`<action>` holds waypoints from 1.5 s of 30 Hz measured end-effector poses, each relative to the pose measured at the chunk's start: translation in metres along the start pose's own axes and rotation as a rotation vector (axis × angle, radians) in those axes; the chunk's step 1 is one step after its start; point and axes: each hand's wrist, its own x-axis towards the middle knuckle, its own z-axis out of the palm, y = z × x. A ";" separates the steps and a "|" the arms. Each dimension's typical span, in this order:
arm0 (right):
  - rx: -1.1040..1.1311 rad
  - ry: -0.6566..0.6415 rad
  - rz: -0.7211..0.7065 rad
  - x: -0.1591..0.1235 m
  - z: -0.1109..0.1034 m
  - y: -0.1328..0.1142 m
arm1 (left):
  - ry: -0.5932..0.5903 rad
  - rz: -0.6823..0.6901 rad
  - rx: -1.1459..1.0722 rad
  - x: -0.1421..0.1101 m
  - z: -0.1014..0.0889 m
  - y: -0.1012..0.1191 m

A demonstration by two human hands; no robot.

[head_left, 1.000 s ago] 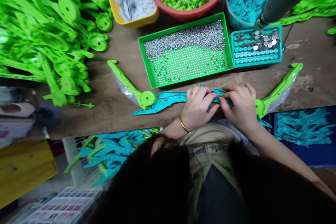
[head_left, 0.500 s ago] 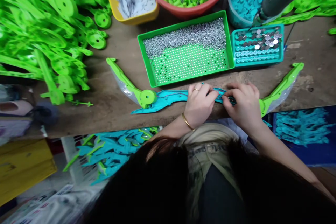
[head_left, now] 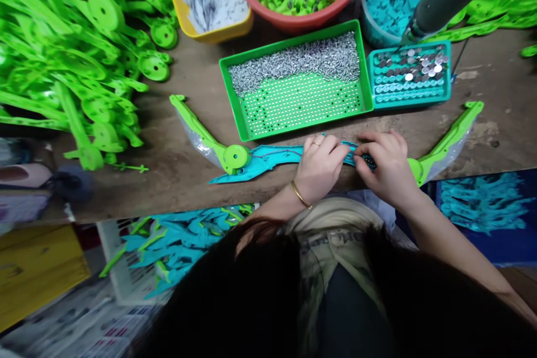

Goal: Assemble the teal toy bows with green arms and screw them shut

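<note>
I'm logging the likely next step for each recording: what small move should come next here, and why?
Probably the right hand should gently adjust the dark part while the left hand steadies the blue piece: the right hand is at the dark part, the left hand lies over the blue piece, and whether the dark part sits fully in place cannot be seen.

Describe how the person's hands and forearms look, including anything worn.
The left hand, ungloved, wears a ring and, at the wrist, a gold-coloured bangle. The right hand is ungloved, without visible jewellery; the right forearm shows no sleeve.
</note>
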 end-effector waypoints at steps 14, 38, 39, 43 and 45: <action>-0.059 0.035 0.081 0.002 0.004 -0.004 | -0.001 0.074 -0.085 -0.004 0.002 -0.006; 0.009 -0.009 0.053 0.001 0.001 -0.002 | 0.032 0.053 -0.027 -0.003 0.004 -0.002; -0.001 -0.009 0.044 0.001 0.001 -0.002 | 0.044 0.059 -0.022 -0.003 0.004 -0.002; -0.053 0.004 0.036 0.000 0.002 -0.002 | 0.050 0.074 -0.011 -0.003 0.005 -0.002; -0.073 0.005 0.047 0.000 0.003 -0.003 | 0.033 0.074 -0.008 -0.003 0.005 -0.003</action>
